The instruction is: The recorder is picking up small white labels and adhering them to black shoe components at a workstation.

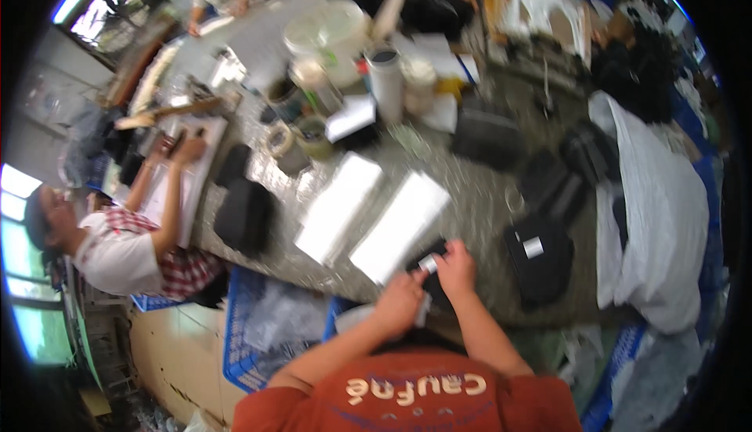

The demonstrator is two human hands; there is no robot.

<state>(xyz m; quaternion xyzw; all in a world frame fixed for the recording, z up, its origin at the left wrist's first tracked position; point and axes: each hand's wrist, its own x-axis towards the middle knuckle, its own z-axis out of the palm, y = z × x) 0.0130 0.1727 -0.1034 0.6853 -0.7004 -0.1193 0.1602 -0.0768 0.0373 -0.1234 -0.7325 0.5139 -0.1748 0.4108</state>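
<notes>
At the table's near edge my hands are together over a black fabric item [439,294] with a small white label [428,263]. My right hand [456,267] is closed on its upper part, thumb and fingers beside the label. My left hand [402,302] is closed too, with its fingertips up against the label; whether it grips the label or the fabric is too blurred to tell. Two stacks of white strips [401,225] lie just beyond my hands. To the right rests a black padded case [540,260] with a white label on it.
More black cases [244,214] stand left and right on the plastic-covered table [313,277]. Tape rolls [286,148], a white cylinder [385,87] and a clear bucket [327,32] are farther back. White sheeting [650,213] hangs at the right. Co-workers sit left and across; blue crates [239,338] are below.
</notes>
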